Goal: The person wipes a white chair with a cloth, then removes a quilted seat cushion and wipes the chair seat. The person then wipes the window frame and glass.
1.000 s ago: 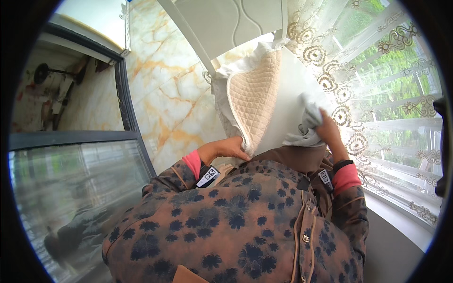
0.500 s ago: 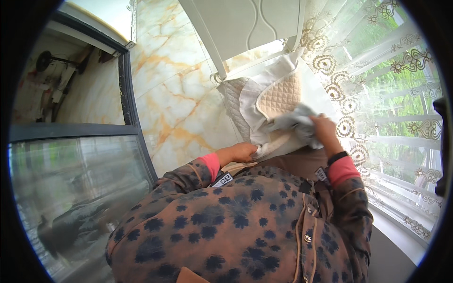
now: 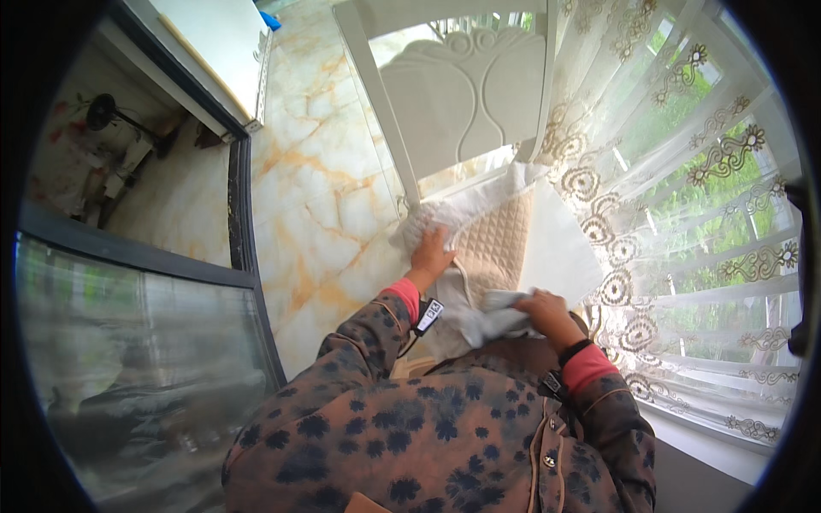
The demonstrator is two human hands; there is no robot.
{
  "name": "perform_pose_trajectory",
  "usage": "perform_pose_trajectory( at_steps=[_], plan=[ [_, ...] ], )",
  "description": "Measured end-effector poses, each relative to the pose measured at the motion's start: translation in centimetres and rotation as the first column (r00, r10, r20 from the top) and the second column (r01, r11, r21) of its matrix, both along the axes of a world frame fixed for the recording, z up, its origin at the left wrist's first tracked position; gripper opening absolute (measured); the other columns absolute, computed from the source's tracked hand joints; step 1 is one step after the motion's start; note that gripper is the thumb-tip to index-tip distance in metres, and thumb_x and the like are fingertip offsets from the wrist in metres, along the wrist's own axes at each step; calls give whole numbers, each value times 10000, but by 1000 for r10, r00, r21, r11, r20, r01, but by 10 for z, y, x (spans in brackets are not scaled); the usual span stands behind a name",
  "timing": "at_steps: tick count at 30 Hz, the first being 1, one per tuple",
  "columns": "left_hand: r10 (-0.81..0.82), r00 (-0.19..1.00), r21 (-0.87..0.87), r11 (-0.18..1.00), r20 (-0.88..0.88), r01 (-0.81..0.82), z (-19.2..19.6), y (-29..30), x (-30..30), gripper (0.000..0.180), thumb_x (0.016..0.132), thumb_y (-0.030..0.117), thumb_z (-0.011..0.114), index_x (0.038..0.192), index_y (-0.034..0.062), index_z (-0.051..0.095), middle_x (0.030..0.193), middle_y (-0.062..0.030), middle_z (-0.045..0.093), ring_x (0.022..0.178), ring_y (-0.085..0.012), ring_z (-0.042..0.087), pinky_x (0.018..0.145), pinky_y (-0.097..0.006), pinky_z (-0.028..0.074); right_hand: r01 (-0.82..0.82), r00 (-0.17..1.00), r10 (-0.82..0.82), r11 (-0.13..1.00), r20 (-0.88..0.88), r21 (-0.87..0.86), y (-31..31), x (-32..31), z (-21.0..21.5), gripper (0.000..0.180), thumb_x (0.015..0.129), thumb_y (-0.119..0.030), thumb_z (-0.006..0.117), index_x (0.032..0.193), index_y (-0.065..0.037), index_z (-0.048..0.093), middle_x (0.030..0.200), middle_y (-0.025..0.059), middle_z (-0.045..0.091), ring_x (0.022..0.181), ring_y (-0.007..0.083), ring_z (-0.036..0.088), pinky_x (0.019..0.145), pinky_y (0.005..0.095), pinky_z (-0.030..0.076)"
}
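In the head view, your left hand (image 3: 434, 254) lies near the middle, fingers extended and laid over the pale border (image 3: 489, 199) of the cushion (image 3: 496, 244); it looks open rather than clenched. Your right hand (image 3: 552, 318) is at 4 o'clock from it, closed on a pale grey-blue cloth (image 3: 505, 318). The cloth bunches out toward 9 o'clock from your knuckles, over the cushion's near edge; its folds are slightly blurred, and you cannot tell where it ends and the white fabric under it begins.

The cushion, beige and quilted in diamonds, sits just off centre toward 3 o'clock, between your two hands, on the chair's seat (image 3: 564, 244). Bare white seat shows at the cushion's 3 o'clock side. The chair back (image 3: 466, 94), white with carved curving lines, rises toward 12 to 1 o'clock.

A sheer curtain (image 3: 684, 231) with brown embroidery hangs at 3 o'clock, greenery (image 3: 731, 227) showing through. Toward 10 o'clock lies the marbled floor (image 3: 312, 192), with a dark door frame (image 3: 243, 205) beyond it. A glass pane (image 3: 137, 359) fills 8 o'clock. Your flowered jacket (image 3: 428, 427) covers 6 o'clock, pink cuffs (image 3: 590, 366) at both wrists.
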State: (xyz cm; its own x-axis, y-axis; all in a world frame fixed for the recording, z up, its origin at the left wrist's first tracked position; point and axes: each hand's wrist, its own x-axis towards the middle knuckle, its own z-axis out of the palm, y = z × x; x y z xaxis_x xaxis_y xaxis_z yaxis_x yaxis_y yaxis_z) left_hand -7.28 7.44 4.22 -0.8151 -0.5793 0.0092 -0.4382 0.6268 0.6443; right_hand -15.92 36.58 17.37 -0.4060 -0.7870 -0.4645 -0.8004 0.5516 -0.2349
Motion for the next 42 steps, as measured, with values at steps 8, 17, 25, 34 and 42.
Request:
perform_pose_trajectory(
  at_steps=[8, 17, 25, 34, 42],
  plan=[
    [-685, 680, 799, 241, -261, 550, 52, 100, -5, 138, 882, 173, 649, 928, 42, 650, 789, -21, 630, 666, -98, 555, 619, -260, 467, 561, 779, -627, 679, 22, -473, 38, -53, 76, 594, 774, -113, 657, 1341, -242, 535, 1118, 178, 628, 1023, 377, 622, 862, 439, 505],
    [-393, 878, 938, 95, -273, 334, 72, 42, 8, 119, 902, 131, 642, 1006, 76, 658, 836, 12, 628, 697, -80, 561, 607, -212, 463, 411, 836, -463, 884, -295, -225, 26, -25, 8, 370, 883, -155, 542, 1195, -334, 631, 1004, 106, 598, 947, 313, 644, 798, 426, 531],
    [369, 721, 411, 903, -587, -128, 90, -68, -13, 409, 871, 199, 703, 1182, -15, 543, 1208, -122, 545, 947, -189, 579, 807, -321, 505, 797, 515, -850, 524, -115, -300, 106, -42, 2, 530, 838, -80, 528, 1339, -256, 516, 1205, 196, 596, 1017, 392, 632, 827, 479, 512],
    [-600, 716, -220, 691, 357, 688, 25, 109, 67, 827, 682, 325, 811, 1383, 109, 428, 1576, -176, 128, 1446, -400, 121, 1082, -642, 201, 273, 948, -298, 942, -110, -196, 57, 5, -32, 215, 808, -181, 622, 1005, -225, 697, 982, 115, 647, 983, 316, 640, 831, 399, 530],
    [-220, 926, 512, 858, 307, 35, 60, 98, 102, 825, 758, 406, 784, 1386, 37, 397, 1431, -234, 391, 1350, -386, 354, 1049, -504, 370, 740, 390, -920, 334, -31, -583, 286, -18, -18, 564, 789, -36, 579, 1331, -187, 540, 1104, 184, 626, 1064, 376, 589, 894, 434, 471]
  ],
)
